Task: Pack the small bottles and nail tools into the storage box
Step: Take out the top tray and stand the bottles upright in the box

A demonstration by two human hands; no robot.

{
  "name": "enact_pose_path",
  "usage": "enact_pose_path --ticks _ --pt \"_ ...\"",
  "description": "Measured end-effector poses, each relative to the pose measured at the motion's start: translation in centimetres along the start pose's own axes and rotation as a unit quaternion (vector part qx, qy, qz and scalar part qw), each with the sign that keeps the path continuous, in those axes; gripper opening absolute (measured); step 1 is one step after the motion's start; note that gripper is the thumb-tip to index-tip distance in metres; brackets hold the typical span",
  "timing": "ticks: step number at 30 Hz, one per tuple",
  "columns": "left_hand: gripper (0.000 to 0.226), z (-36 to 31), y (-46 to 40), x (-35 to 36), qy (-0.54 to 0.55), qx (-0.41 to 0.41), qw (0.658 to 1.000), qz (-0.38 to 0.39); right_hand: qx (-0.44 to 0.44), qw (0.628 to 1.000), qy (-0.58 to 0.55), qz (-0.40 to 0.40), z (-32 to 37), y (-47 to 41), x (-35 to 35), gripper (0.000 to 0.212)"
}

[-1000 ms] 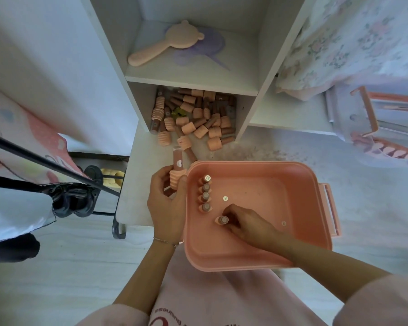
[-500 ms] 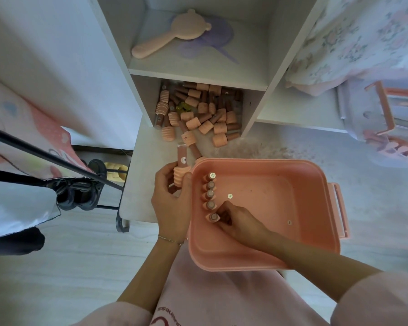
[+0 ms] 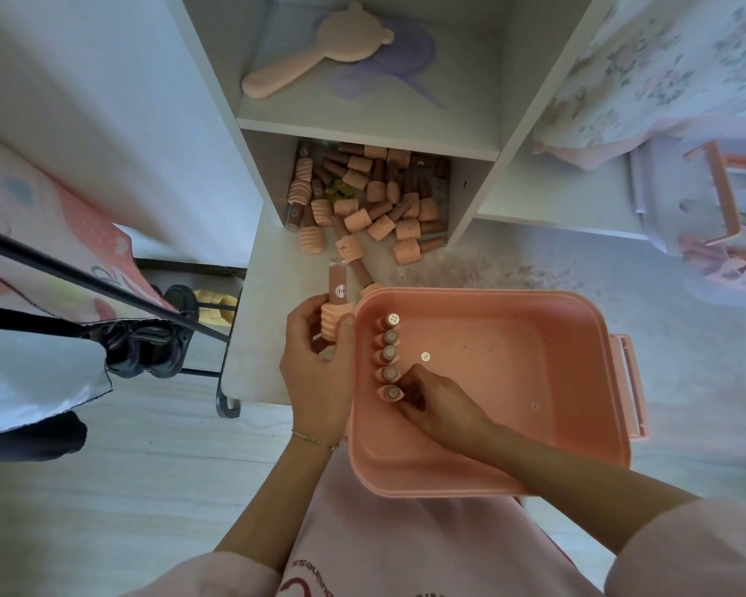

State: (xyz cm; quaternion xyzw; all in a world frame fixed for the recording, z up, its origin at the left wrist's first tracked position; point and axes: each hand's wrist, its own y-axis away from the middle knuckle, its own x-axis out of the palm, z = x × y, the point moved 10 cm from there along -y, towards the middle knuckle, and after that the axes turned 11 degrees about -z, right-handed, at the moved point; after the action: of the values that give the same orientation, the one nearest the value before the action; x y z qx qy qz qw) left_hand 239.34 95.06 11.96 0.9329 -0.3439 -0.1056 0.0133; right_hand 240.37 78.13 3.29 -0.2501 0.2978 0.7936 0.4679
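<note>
A pink storage box sits in front of the person. Five small bottles stand in a row along its left wall. The right hand is inside the box, and its fingers pinch the nearest bottle in the row. The left hand is just outside the box and grips a few more bottles. A pile of bottles lies in the low shelf behind. A pink brush rests on the shelf above.
</note>
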Motion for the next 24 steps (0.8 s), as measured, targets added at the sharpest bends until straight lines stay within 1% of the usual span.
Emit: enact_pose_path --ticks 11,18,24 --pt "0.033 -0.09 0.0 -0.02 0.003 -0.001 1.0 0.002 0.0 1.0 -0.004 -0.005 -0.17 -0.08 0.15 0.016" --pt "0.033 -0.14 -0.02 -0.08 0.006 0.002 1.0 0.005 0.007 1.0 -0.013 0.023 -0.21 0.13 0.33 0.017" --pt "0.036 -0.6 -0.17 -0.16 0.004 0.008 1.0 0.013 0.026 0.998 -0.003 0.057 -0.91 0.46 -0.1 0.033"
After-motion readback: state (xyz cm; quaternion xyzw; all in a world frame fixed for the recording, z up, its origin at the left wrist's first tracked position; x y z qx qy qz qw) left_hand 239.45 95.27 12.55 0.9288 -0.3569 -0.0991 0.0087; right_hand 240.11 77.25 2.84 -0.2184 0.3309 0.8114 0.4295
